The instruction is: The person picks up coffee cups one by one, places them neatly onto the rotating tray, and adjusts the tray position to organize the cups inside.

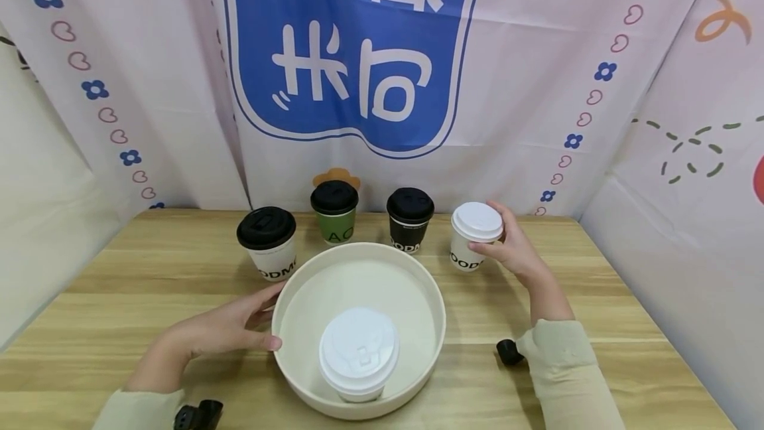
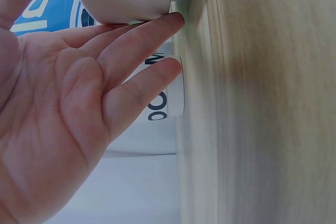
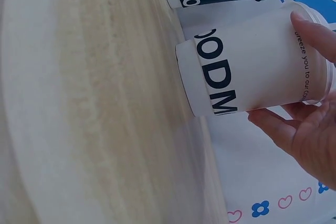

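At the right, my right hand (image 1: pixel 514 251) grips a white paper cup (image 3: pixel 257 69) with a white lid (image 1: pixel 477 221), thumb on the near side and fingers behind. The cup stands upright, its base close to the tabletop. My left hand (image 1: pixel 223 327) rests against the left side of a round cream tray (image 1: pixel 438 314), thumb tip at the rim. In the left wrist view its fingers (image 2: pixel 139 45) stretch out fairly straight along the tray's outside. Inside the tray, toward the near side, stands another paper cup with a white lid (image 1: pixel 358 344).
Behind the tray stand a white cup with a black lid (image 1: pixel 274 261), a green cup with a black lid (image 1: pixel 336 225) and a black cup with a black lid (image 1: pixel 408 234). A printed curtain (image 1: pixel 513 85) hangs behind the wooden table (image 1: pixel 644 363).
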Available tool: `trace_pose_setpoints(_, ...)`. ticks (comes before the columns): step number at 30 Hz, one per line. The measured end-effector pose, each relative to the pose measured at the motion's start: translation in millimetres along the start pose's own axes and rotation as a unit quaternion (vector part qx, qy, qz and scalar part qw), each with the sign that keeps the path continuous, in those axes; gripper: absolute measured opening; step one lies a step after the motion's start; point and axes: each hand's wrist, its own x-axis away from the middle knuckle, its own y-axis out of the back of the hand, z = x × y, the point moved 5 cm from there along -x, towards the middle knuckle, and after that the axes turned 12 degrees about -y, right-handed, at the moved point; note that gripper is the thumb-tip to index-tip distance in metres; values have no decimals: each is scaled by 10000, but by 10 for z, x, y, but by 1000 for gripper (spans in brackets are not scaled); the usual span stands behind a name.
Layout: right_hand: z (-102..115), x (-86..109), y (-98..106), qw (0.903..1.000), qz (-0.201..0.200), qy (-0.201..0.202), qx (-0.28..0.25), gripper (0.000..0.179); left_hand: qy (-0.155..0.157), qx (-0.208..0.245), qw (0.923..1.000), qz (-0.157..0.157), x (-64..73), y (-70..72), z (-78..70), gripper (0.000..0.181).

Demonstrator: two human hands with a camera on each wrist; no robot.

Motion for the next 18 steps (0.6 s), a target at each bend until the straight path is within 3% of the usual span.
trace_pose_setpoints(18, 17, 36, 27, 9998, -7, 162, -69, 96, -63, -36, 10000, -12, 13, -3, 0, 94)
